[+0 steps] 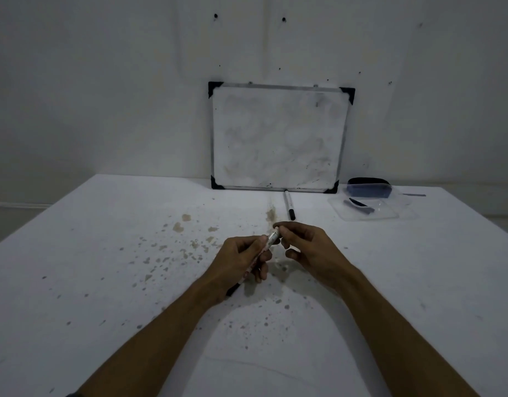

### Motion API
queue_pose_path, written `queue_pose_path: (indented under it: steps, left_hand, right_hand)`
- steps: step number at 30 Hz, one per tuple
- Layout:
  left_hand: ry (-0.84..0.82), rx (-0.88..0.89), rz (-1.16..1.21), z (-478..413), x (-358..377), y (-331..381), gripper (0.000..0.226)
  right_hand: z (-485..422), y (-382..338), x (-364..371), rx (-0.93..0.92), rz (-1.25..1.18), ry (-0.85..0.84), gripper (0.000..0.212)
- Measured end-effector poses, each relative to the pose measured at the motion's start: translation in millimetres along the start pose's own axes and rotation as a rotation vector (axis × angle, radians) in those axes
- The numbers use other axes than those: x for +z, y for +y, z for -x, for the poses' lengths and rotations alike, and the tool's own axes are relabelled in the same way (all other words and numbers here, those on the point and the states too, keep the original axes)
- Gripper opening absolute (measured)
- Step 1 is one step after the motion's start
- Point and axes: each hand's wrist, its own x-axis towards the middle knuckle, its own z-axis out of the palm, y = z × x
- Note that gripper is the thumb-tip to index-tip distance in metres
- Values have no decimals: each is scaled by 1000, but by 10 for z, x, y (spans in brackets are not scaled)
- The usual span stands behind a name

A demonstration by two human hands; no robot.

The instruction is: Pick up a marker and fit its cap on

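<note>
Over the middle of the stained white table, my left hand grips the barrel of a white marker; its dark rear end pokes out below my palm. My right hand pinches the marker's upper end between thumb and fingertips. Whether a cap sits on that end is hidden by my fingers. A second marker with a black cap lies on the table just beyond my hands. A small whiteboard, smudged grey, leans against the wall behind it.
At the back right stands a clear plastic container with a dark item inside, and a dark eraser-like block behind it. The wall closes off the far edge. Brown and grey stains dot the tabletop.
</note>
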Motion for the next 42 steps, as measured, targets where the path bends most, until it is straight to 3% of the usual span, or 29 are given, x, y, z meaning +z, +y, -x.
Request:
queue_pose_path:
  steps: [11,15,17,19,22,25,32,35,38,42]
  left_hand:
    - [32,4,-124,33,51,8,29]
    - [154,-48,-50,-59,138,60,34]
    - [193,-71,122,-176,154,148,31]
    - [213,-60,128,-341,155,264,29]
    - [267,-42,-129,-595,196,423,33]
    - [253,-43,-308,-818,270,442,36]
    - [141,-94,-326,-1131,327,234,29]
    - [150,-29,-749,-1156,164,64,49]
    - [180,117,-1149,-1157,-161,-214,51]
    - [99,110,-1350,-1202,-356,-425,56]
  right_hand:
    - [66,-87,-91,-12,294,8,18]
    - [60,-109,54,-161,332,197,15]
    - [24,-149,114,-189,287,318,23]
    - [9,-180,109,-155,304,347,32]
    - [37,-176,49,-48,375,312,44]
    - [29,-141,-38,16,385,403,44]
    - [1,-40,-266,122,476,404,33]
    - [-126,-14,-417,181,566,476,26]
    - [-395,-68,-556,220,665,547,29]
    - [-864,-99,-602,294,717,582,30]
